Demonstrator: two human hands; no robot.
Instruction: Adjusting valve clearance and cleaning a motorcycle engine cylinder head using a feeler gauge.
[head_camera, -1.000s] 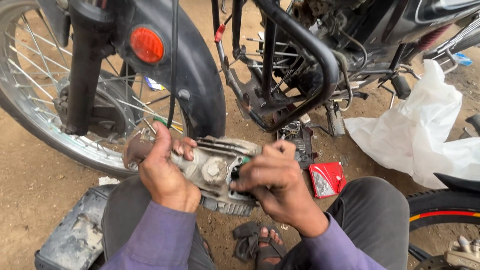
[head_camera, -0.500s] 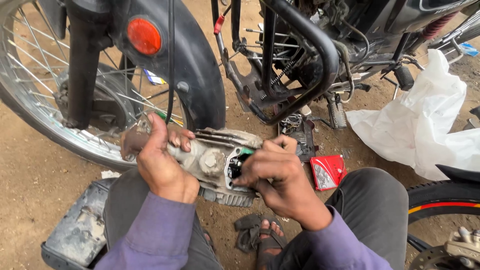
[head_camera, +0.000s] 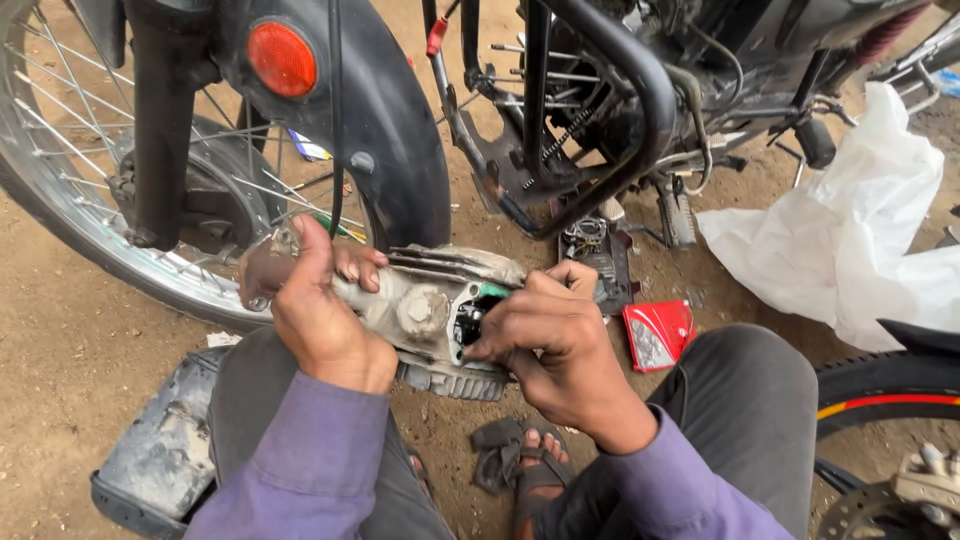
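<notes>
A motorcycle (head_camera: 600, 110) fills the top of the view, its spoked front wheel (head_camera: 90, 200) and black mudguard (head_camera: 400, 150) with a round orange reflector (head_camera: 282, 58) at the left, the bare frame and engine bay at the centre. A crumpled white plastic sheet (head_camera: 860, 240) lies on the dirt ground (head_camera: 60, 360) to the right, and part of another tyre (head_camera: 880, 390) shows at the lower right. A grey, dusty plastic cover (head_camera: 150, 460) lies by the person's left knee.

Across the person's lap, just below the mudguard, sits a grimy metal engine part (head_camera: 440, 310) with cooling fins on top and a round boss on its face. The left hand (head_camera: 310, 300) is closed around its left end, thumb raised over the top and fingers wrapped round the far side. The right hand (head_camera: 545, 335) is curled at the part's right end, fingertips pinched together at a dark opening where a bit of green (head_camera: 490, 291) shows; what they pinch is too small to tell.

A red tail lamp (head_camera: 655, 335) lies on the ground just beside the right hand. A sandalled foot (head_camera: 535, 470) shows between the knees.
</notes>
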